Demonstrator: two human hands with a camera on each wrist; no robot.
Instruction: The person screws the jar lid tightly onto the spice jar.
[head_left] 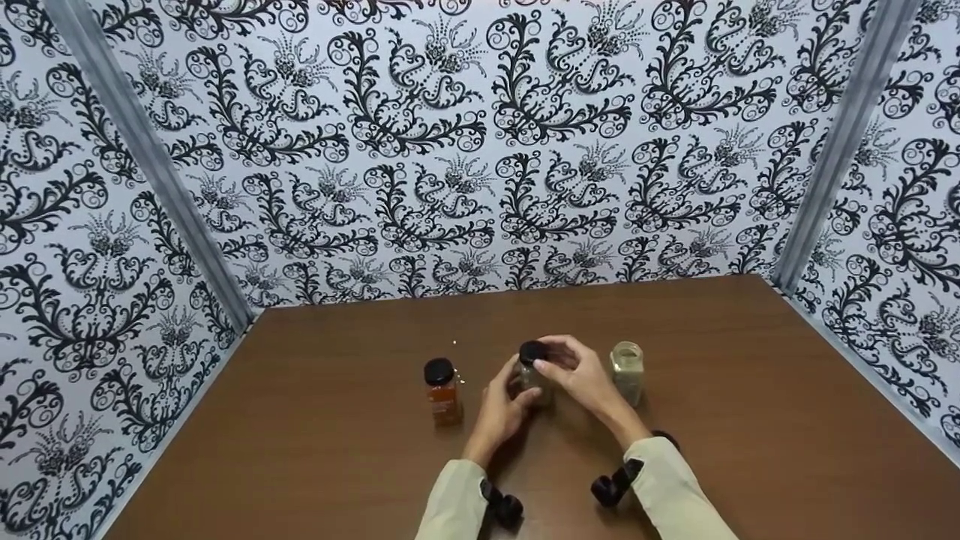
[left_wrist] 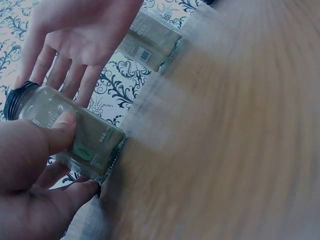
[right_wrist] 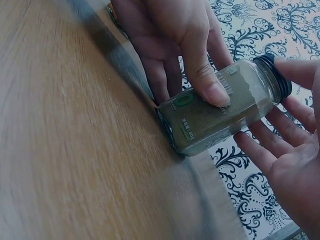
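Note:
A square glass spice jar [right_wrist: 200,122] of brownish-green powder stands at the middle of the table, its green-printed label facing the right wrist camera. My left hand [head_left: 501,411] grips the jar's body, thumb lying across the label. At the top, my right hand [head_left: 589,381] holds the black screw lid [head_left: 533,351] between thumb and fingers. The lid sits on the jar's mouth. Right of my hands is a second glass jar [head_left: 628,367] with pale greenish powder and no lid on it. To the left stands a jar of orange-red powder [head_left: 443,401] with a black lid.
The brown wooden table [head_left: 337,465] reaches back to walls [head_left: 480,150] covered in black-and-white scroll pattern. A few tiny bright specks [head_left: 460,376] lie beside the orange-red jar. Dark wrist cameras are strapped over both pale sleeves [head_left: 454,499].

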